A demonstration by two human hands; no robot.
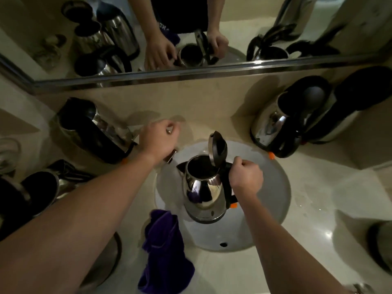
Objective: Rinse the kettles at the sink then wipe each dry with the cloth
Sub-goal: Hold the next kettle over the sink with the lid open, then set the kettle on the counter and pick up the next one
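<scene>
Gripping one open kettle (203, 187) over the sink (275, 187), right hand (246, 175) fingers closed; left hand (159, 141) on tap (169, 155).

You stand in a bathroom: a round sink (273, 209) set in a pale bench (307, 240), and a wide mirror (233, 18) above it.

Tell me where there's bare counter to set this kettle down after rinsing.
Bare counter lies right of the sink, in front of the right-hand kettles. The left side is crowded with kettles, and the purple cloth takes the sink's front-left edge.
</scene>
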